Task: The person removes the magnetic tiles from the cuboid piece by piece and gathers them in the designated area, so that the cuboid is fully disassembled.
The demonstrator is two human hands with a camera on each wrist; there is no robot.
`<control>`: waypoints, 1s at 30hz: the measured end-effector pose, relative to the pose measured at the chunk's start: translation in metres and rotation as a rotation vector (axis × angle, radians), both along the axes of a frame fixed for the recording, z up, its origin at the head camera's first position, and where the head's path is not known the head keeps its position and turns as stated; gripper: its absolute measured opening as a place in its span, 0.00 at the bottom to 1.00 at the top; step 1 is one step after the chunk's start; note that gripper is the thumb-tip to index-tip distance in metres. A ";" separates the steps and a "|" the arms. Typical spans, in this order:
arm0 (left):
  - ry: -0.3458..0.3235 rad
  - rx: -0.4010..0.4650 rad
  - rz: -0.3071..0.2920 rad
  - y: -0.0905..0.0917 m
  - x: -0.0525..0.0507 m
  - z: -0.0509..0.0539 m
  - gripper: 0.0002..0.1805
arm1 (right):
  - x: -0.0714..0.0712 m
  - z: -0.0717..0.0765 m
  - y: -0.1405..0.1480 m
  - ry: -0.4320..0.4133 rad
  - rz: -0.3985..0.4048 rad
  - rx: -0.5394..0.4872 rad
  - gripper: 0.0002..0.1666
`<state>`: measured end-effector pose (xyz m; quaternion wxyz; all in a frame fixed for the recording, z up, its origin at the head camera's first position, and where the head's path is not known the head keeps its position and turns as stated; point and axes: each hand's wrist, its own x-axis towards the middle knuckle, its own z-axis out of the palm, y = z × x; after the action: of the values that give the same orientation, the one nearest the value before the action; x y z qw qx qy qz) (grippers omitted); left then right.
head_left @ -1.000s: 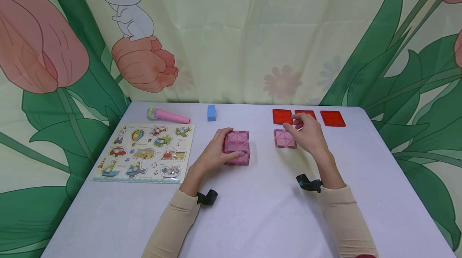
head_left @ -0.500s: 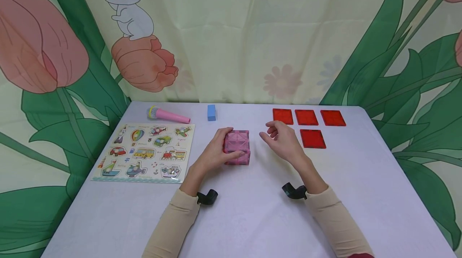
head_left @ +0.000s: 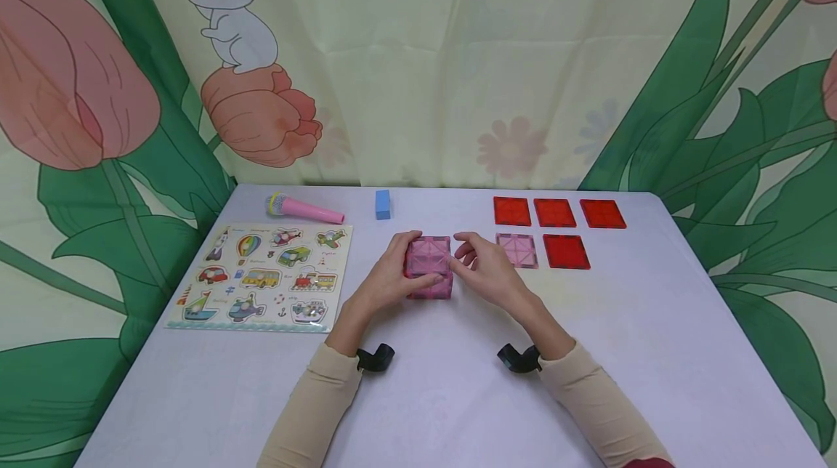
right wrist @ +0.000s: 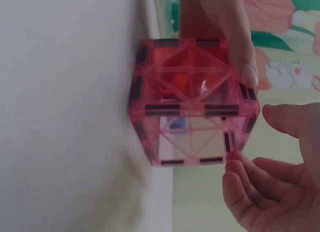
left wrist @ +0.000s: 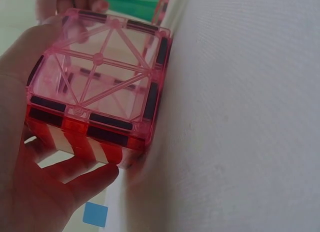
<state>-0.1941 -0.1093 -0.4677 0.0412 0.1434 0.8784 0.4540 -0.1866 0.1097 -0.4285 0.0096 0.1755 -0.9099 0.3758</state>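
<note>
A cube built of translucent magnetic tiles (head_left: 431, 256) stands on the table, pink on its top and front, with red showing on another side in the left wrist view. My left hand (head_left: 384, 277) grips it from the left, thumb across the front and fingers behind. At the cube's right side is my right hand (head_left: 489, 270), thumb and loosely bent fingers apart with nothing pinched between them. In the right wrist view its fingertips come close to the cube (right wrist: 190, 109); contact is unclear. A loose pink tile (head_left: 518, 251) lies just right of that hand.
Several red tiles (head_left: 566, 252) lie flat at the back right. A blue block (head_left: 383, 205) and a pink toy microphone (head_left: 307, 209) lie along the back edge. A picture puzzle board (head_left: 261, 279) covers the left side. Behind the table hangs a printed curtain (head_left: 405, 90).
My right hand has moved left from over the loose pink tile to the cube's right side, uncovering that tile and a red one. The left hand and cube have stayed put.
</note>
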 end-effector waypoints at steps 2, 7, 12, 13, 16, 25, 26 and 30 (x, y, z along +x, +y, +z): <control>0.007 -0.009 -0.001 0.000 0.000 0.000 0.50 | 0.002 -0.001 -0.002 -0.013 0.020 -0.003 0.32; 0.001 -0.022 0.000 0.000 0.000 0.000 0.52 | 0.004 -0.003 -0.007 -0.033 0.049 0.008 0.34; -0.005 -0.019 0.008 0.001 0.001 -0.001 0.54 | 0.004 -0.006 -0.009 -0.038 0.050 -0.010 0.34; -0.006 -0.019 0.010 0.001 0.001 -0.002 0.55 | 0.004 -0.006 -0.008 -0.042 0.050 -0.018 0.34; -0.009 -0.015 0.019 0.001 0.001 -0.002 0.56 | 0.003 -0.007 -0.008 -0.058 0.049 -0.041 0.34; -0.055 0.042 0.044 0.002 0.001 -0.001 0.62 | 0.002 -0.009 -0.007 -0.083 0.047 -0.076 0.34; -0.056 0.043 0.043 0.002 0.001 -0.001 0.62 | 0.001 -0.009 -0.007 -0.086 0.047 -0.079 0.34; -0.049 0.045 0.042 0.002 0.001 -0.001 0.62 | 0.001 -0.010 -0.007 -0.101 0.047 -0.092 0.35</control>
<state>-0.1933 -0.1075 -0.4692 0.0499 0.1149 0.8694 0.4779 -0.1860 0.1027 -0.4381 -0.0371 0.1768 -0.8867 0.4257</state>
